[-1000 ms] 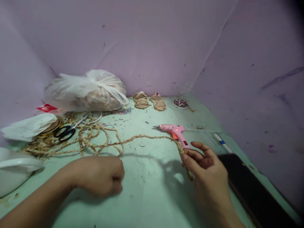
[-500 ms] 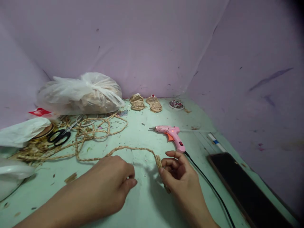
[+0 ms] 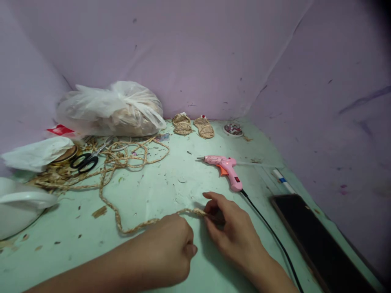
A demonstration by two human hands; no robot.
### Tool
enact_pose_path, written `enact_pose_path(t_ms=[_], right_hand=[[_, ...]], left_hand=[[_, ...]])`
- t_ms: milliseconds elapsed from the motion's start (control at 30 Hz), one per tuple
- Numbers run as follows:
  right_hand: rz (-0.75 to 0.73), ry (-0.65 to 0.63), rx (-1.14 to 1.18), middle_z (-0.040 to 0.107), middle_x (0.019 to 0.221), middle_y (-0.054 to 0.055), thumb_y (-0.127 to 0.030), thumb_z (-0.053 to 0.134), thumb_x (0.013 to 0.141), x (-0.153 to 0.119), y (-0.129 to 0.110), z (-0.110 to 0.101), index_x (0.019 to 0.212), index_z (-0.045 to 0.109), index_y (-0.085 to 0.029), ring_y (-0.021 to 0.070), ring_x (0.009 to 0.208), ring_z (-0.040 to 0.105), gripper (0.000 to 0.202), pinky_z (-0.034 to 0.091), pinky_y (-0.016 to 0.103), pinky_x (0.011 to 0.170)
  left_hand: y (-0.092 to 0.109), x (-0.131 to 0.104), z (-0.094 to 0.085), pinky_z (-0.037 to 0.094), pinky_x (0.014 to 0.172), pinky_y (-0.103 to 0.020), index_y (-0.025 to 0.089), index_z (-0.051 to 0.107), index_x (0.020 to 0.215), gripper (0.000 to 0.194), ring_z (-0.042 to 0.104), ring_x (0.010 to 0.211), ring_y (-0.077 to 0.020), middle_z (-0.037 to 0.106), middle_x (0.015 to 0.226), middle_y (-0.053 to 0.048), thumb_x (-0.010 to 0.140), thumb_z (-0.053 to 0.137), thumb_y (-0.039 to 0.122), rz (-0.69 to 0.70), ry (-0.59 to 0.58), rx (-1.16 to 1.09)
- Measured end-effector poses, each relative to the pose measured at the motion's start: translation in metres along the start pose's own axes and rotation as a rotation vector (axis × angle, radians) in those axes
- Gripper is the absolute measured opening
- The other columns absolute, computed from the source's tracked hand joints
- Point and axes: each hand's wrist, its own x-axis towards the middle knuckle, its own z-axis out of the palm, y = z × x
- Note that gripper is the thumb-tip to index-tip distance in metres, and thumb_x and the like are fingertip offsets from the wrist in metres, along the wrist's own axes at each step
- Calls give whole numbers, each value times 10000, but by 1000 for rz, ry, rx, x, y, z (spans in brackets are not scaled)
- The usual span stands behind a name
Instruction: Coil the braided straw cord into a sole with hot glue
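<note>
A braided straw rope [image 3: 134, 228] runs from a loose tangle on the left, behind my left hand, to my right hand. My right hand [image 3: 233, 228] pinches its end between thumb and fingers, largely hiding the part it holds. My left hand [image 3: 171, 248] is closed with its back toward me, close beside the right one. The rope passes along its far side; whether the fingers hold anything is hidden. Beyond the right hand a pink glue gun [image 3: 224, 165] lies on its side, with an orange trigger and a lit switch.
Two small straw slippers [image 3: 182, 125] sit near the back wall by a dish of beads [image 3: 233, 130]. A stuffed plastic bag [image 3: 122, 112], scissors [image 3: 88, 160] and a white pitcher-like object [image 3: 21, 207] are left. A phone [image 3: 317, 240], a marker [image 3: 284, 181] and the black cord [image 3: 270, 232] are right.
Both hands have come closer together, the left moving right. The rope end has turned from upright to roughly level, and its slack is pulled nearer to me. The view has shifted slightly.
</note>
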Motion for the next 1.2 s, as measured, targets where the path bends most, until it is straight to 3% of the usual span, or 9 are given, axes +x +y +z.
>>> enact_pose_path(t_ms=[100, 200, 333, 533, 600, 700, 1000, 1100, 1200], right_hand=[[159, 117, 261, 617, 774, 7, -195, 554, 769, 1, -3, 2, 1105, 470, -224, 175, 702, 600, 348, 488, 333, 676], [263, 193, 432, 608, 752, -3, -264, 600, 763, 2, -8, 5, 1064, 472, -215, 165, 695, 604, 331, 494, 320, 686], [298, 172, 554, 620, 745, 0, -307, 612, 776, 1, -11, 9, 1032, 499, -204, 161, 691, 614, 299, 494, 306, 670], [333, 161, 717, 625, 684, -12, -309, 595, 793, -7, -18, 23, 1012, 520, -211, 134, 571, 601, 251, 450, 230, 494], [373, 188, 798, 628, 680, -16, -306, 641, 753, -8, -20, 27, 978, 525, -217, 139, 579, 621, 268, 472, 230, 503], [388, 113, 859, 655, 688, -11, -289, 686, 715, -7, -21, 28, 951, 502, -224, 155, 608, 648, 306, 515, 258, 575], [260, 64, 809, 716, 778, 31, -390, 564, 826, -13, -26, 38, 1138, 481, -232, 169, 670, 647, 359, 491, 293, 654], [242, 73, 748, 720, 788, 34, -388, 569, 812, -6, -23, 26, 1077, 538, -247, 179, 682, 651, 301, 498, 311, 673], [251, 126, 462, 711, 850, 48, -397, 586, 776, 16, -8, -13, 955, 602, -250, 211, 783, 660, 233, 491, 345, 741]], left_hand=[[5, 13, 13, 261, 399, -211, 180, 542, 594, 194, 417, 394, -95, 408, 455, 47, 740, 446, 263, -29, 50, -355], [8, 23, 20, 302, 363, -204, 157, 585, 899, 256, 394, 333, -89, 453, 455, 64, 762, 435, 313, -132, 98, -743], [6, 26, 24, 324, 376, -210, 128, 581, 898, 315, 424, 339, -87, 502, 480, 39, 753, 455, 378, -96, 150, -917], [1, 20, 25, 365, 491, -230, 154, 536, 709, 221, 458, 481, -95, 476, 572, 29, 763, 461, 354, -9, 248, -852], [0, 18, 25, 374, 537, -241, 167, 527, 694, 195, 466, 560, -115, 474, 617, 20, 766, 472, 340, 19, 319, -727], [-1, 15, 23, 364, 578, -247, 180, 508, 661, 170, 471, 638, -132, 486, 680, 6, 773, 475, 303, 15, 382, -557], [-7, 8, 10, 351, 625, -243, 189, 435, 624, 222, 460, 674, -134, 471, 686, 12, 820, 431, 292, 40, 325, -466], [-12, 7, 7, 352, 629, -248, 196, 379, 602, 233, 456, 676, -140, 458, 674, 9, 815, 412, 284, 11, 345, -436], [-18, 9, 6, 348, 617, -259, 208, 319, 589, 243, 445, 657, -148, 435, 651, 7, 802, 405, 286, -54, 390, -420]])
